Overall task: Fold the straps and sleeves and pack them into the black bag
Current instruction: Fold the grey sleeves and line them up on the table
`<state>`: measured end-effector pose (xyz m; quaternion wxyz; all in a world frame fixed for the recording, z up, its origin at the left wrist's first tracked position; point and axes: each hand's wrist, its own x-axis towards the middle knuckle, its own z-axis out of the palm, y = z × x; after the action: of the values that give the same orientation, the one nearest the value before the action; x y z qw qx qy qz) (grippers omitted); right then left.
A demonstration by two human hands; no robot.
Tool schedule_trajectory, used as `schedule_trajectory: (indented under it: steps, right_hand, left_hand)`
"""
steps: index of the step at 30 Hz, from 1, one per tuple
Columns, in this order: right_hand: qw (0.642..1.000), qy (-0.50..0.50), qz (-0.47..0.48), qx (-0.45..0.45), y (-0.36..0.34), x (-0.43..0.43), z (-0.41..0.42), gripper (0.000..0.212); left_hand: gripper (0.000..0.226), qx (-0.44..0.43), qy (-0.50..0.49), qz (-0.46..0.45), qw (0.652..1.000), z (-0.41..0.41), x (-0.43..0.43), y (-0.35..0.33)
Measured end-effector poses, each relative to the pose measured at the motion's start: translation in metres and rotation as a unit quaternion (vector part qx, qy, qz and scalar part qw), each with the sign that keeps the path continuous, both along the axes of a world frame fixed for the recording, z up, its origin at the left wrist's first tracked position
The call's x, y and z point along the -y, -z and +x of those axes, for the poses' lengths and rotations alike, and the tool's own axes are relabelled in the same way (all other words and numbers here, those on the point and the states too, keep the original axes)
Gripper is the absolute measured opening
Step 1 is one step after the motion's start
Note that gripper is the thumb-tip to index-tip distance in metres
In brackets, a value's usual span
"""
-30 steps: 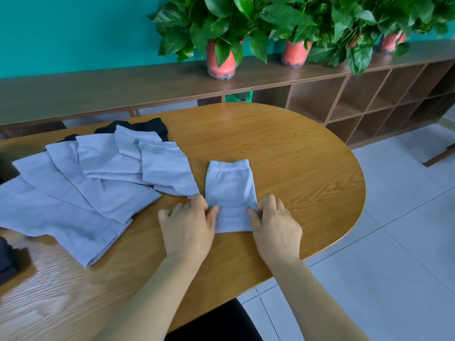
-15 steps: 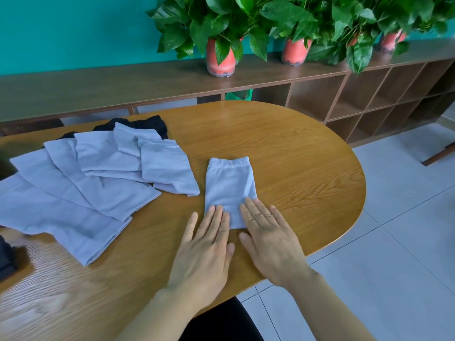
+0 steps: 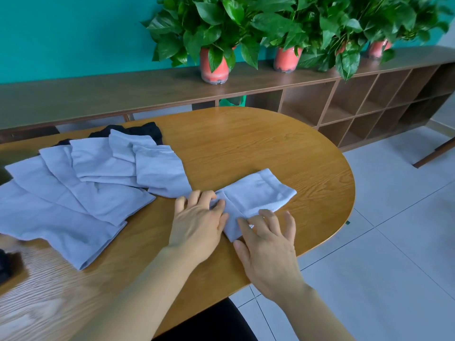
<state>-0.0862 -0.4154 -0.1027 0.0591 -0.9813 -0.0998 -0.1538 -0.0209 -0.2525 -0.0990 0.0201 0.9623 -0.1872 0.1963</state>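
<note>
Two hands meet on one folded sleeve (image 3: 261,193), which lies slanted on the desk (image 3: 246,143) close to its rounded end. From my remote seat I see my left hand (image 3: 199,222) at the sleeve's nearer end. Its fingers are bent and its thumb lies over the cloth, so a bit of fabric is pinched between thumb and forefinger. My right hand (image 3: 268,244) is just beside it, fingers straight and spread, with the fingertips (image 3: 268,217) resting on the sleeve's near edge and the palm over bare wood. The sleeve runs away from both hands, up and to the right, and its hemmed end is the part farthest from them. A fold line crosses it just past the left thumb. To the left of my left hand a pile of sleeves (image 3: 98,183) in the same pale grey-blue is fanned out in overlapping layers, the closest one almost touching the bent fingers. Beyond that pile some black cloth (image 3: 147,127) shows from under it; I cannot tell whether it is the bag. Far beyond both hands a long wooden shelf (image 3: 123,94) carries potted plants (image 3: 214,40).
</note>
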Motion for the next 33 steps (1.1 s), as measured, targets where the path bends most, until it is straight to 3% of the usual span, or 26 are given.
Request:
schedule_trajectory:
  steps: [3,7,10,13,18,20,23,27,30,33]
  right_hand:
    - [1.000,-0.003,0.008,0.005,0.001,-0.002,0.002,0.040]
    - [0.997,-0.025,0.070,0.024,-0.006,0.007,0.011,0.037]
    - [0.994,-0.010,0.089,0.058,-0.016,0.023,0.032,0.035]
    - [0.998,0.006,0.038,0.049,-0.022,0.035,0.064,0.037]
    - [0.992,-0.010,-0.081,-0.094,-0.022,0.041,0.093,0.041]
    - [0.989,0.018,-0.097,-0.112,-0.024,0.043,0.093,0.045]
    - [0.986,0.071,-0.119,-0.095,-0.022,0.039,0.084,0.033]
    - [0.990,0.107,-0.089,-0.028,-0.012,0.039,0.070,0.034]
    - [0.990,0.116,-0.077,0.017,-0.008,0.035,0.060,0.018]
    - [0.991,0.117,-0.058,0.041,-0.003,0.025,0.051,0.027]
  left_hand:
    - [0.025,-0.015,0.006,0.011,1.000,0.012,0.003,-0.004]
    - [0.029,-0.065,0.002,-0.014,0.998,0.009,0.005,-0.007]
    - [0.033,-0.027,-0.001,-0.071,0.997,-0.008,0.016,-0.015]
    - [0.037,-0.005,0.007,-0.086,0.996,-0.025,0.043,-0.019]
    - [0.034,-0.038,-0.021,-0.053,0.998,-0.030,0.068,-0.010]
    - [0.034,-0.039,-0.019,-0.053,0.998,-0.026,0.069,-0.008]
    - [0.034,-0.034,-0.003,-0.043,0.998,-0.017,0.065,-0.006]
    - [0.035,-0.026,0.027,-0.009,0.999,-0.005,0.045,-0.004]
    - [0.039,-0.022,0.057,0.009,0.998,0.004,0.028,-0.002]
    - [0.046,-0.049,0.073,0.031,0.996,0.012,0.016,-0.007]
